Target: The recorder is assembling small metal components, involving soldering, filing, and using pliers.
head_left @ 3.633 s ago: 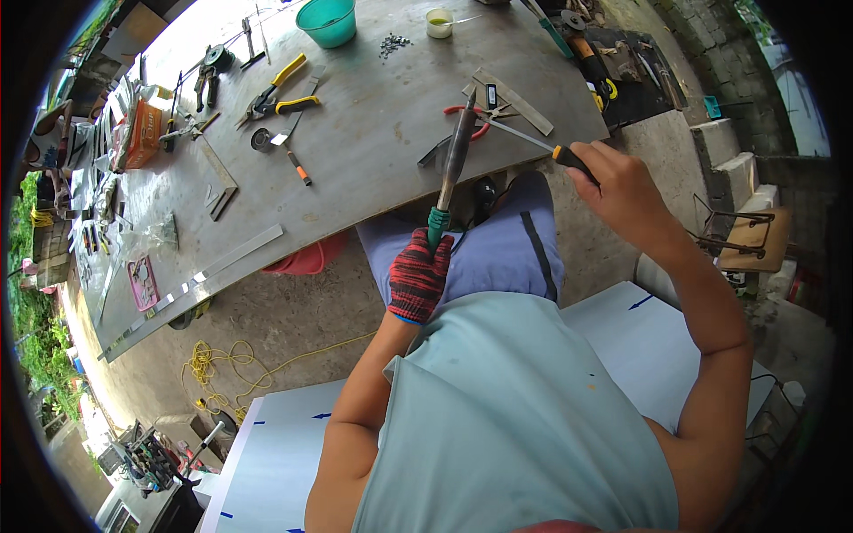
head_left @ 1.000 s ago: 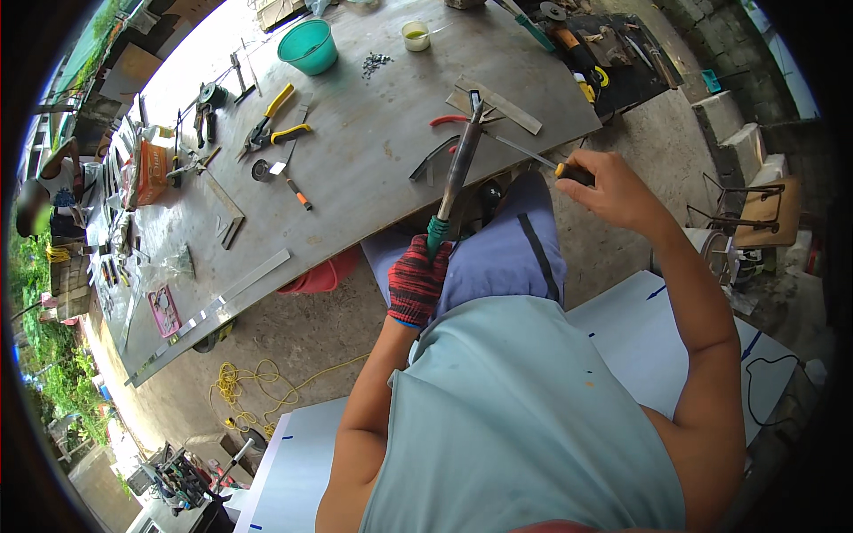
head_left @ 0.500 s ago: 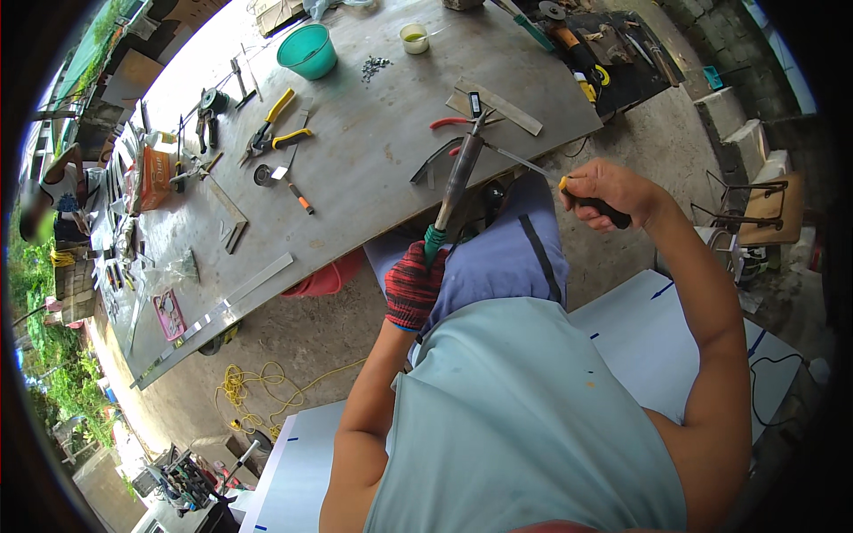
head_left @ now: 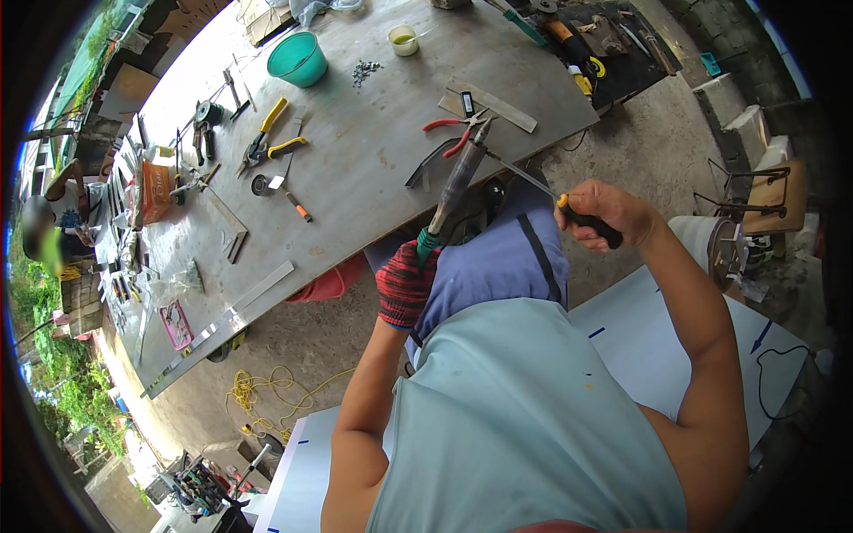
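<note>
My left hand (head_left: pixel 405 286), in a red and black knit glove, is wrapped round the green handle of a large soldering iron (head_left: pixel 458 180). Its thick dark barrel slants up and away to a pointed tip, above the table's near edge. Bare, my right hand (head_left: pixel 597 215) grips the black and yellow handle of a screwdriver (head_left: pixel 528 179). The screwdriver's shaft runs left to the upper end of the barrel and seems to touch it just below the tip. Red-handled pliers (head_left: pixel 461 140) lie behind the iron's tip.
The metal table (head_left: pixel 355 178) holds a green bucket (head_left: pixel 298 60), a small cup (head_left: pixel 402 40), yellow-handled snips (head_left: pixel 264 133), flat metal strips (head_left: pixel 502 111) and a long straightedge (head_left: pixel 222 324). An angle grinder (head_left: pixel 560 31) lies far right. Another person (head_left: pixel 67 200) is at far left.
The view has shifted slightly. My right hand and the screwdriver have moved a little down and left, and the iron has moved slightly. Both grips are the same.
</note>
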### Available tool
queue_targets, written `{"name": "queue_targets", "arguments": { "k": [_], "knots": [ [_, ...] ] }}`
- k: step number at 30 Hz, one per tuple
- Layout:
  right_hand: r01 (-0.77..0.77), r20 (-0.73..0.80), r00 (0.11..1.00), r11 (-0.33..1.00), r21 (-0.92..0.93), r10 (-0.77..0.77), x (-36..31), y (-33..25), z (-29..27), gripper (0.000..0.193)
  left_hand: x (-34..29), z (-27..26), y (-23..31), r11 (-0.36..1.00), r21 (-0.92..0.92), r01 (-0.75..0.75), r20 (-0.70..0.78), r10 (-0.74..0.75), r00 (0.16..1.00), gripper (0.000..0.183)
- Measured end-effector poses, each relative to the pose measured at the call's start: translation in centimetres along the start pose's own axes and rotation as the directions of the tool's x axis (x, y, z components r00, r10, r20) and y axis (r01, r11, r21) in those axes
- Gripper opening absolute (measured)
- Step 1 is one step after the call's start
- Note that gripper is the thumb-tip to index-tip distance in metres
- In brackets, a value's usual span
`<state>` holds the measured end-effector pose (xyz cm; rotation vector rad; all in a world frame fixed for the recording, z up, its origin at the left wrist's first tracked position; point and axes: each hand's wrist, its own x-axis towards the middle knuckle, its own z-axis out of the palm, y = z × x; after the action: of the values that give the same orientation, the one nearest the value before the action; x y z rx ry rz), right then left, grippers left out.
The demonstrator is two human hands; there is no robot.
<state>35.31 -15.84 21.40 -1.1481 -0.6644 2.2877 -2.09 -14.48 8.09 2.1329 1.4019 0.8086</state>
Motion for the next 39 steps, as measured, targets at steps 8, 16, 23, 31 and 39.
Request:
{"name": "queue_targets", "arguments": {
  "k": [8, 16, 23, 31, 39],
  "knots": [
    [0.041, -0.025, 0.999, 0.999, -0.027, -0.042, -1.4, -1.1, -0.7, 0.046, 1.5, 1.1, 0.9, 0.999, 0.007, -0.038, -0.009, 0.038, 0.999, 0.026],
    [0.082, -0.351, 0.901, 0.893, -0.442, -0.257, -3.4, -3.7, -1.6, 0.03, 8.4, 6.9, 4.7, 0.835, -0.486, 0.259, 0.085, -0.25, 0.965, 0.03],
    [-0.051, -0.635, 0.638, 0.8, -0.598, -0.434, -3.2, -1.3, -7.9, 0.027, 23.8, 16.0, 10.5, 0.233, -0.826, 0.513, 0.446, -0.285, 0.848, 0.028],
    [-0.255, -0.675, 0.563, 0.676, -0.691, -0.477, -3.2, -4.2, -13.2, 0.032, 38.0, 28.5, 7.1, -0.209, -0.767, 0.606, 0.634, -0.385, 0.671, 0.025],
    [-0.335, -0.695, 0.608, 0.669, -0.664, -0.384, -2.8, -4.9, -16.4, 0.031, 42.4, 34.4, 5.8, -0.32, -0.687, 0.652, 0.721, -0.413, 0.557, 0.027]
  ]
}}
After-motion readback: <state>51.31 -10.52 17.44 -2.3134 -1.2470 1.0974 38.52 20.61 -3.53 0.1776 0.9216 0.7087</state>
